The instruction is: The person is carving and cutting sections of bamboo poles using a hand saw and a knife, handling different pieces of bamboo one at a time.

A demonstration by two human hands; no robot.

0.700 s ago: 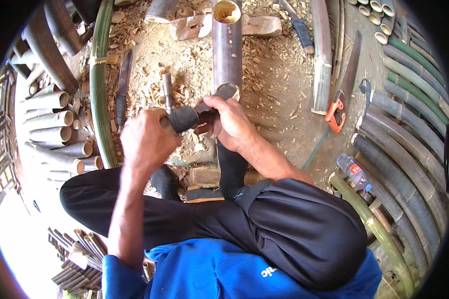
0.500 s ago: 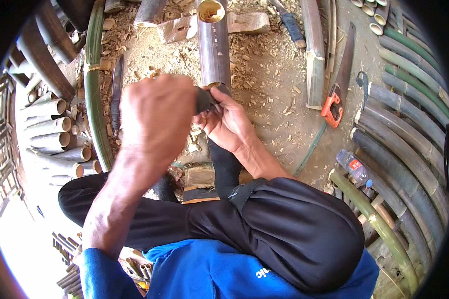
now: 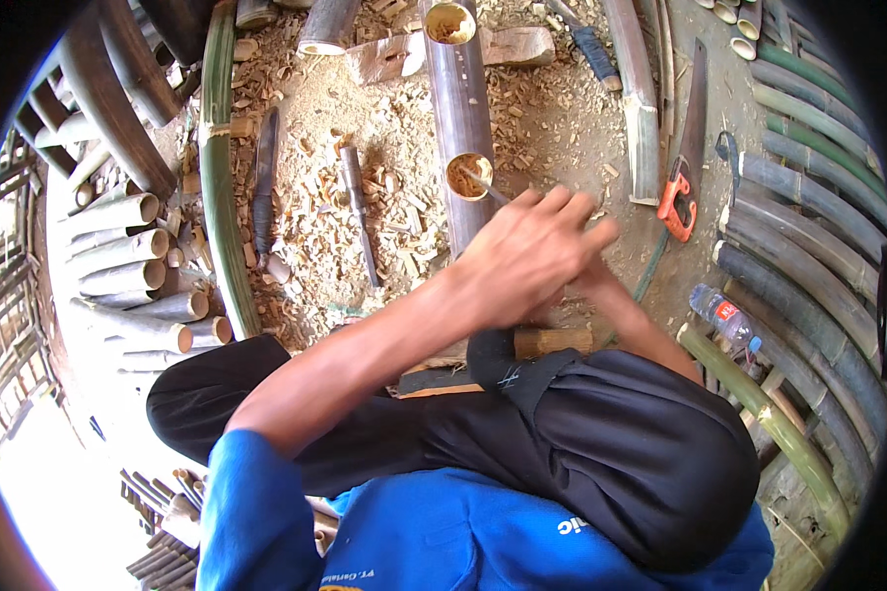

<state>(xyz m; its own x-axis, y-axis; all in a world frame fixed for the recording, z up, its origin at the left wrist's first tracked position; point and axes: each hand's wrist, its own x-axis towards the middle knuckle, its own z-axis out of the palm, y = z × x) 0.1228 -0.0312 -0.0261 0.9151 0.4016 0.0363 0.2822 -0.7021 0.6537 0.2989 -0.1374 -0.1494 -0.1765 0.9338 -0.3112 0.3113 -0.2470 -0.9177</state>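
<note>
A dark bamboo tube (image 3: 460, 108) lies lengthwise before me with two openings cut in its wall. Into the nearer opening (image 3: 470, 177), where pale shavings show, reaches the thin shaft of a tool (image 3: 498, 195). My left hand (image 3: 532, 246) crosses over to the right, its bent fingers closed at the outer end of this tool; the handle is hidden. Behind it comes my right hand (image 3: 593, 281), mostly covered, so its fingers cannot be made out. A chisel (image 3: 358, 212) rests on the shavings left of the tube.
A sheathed-looking knife (image 3: 264, 192) and a green bamboo pole (image 3: 217, 187) lie leftward. On the right are an orange-handled saw (image 3: 678, 202), a split bamboo length (image 3: 643, 138), a plastic bottle (image 3: 724, 317) and stacked bamboo poles (image 3: 808, 266). A wooden block (image 3: 517, 46) sits under the tube.
Both hands have moved rightward, the left crossing over the right. The thin tool now shows in the nearer opening, which they covered before. The view has shifted slightly.
</note>
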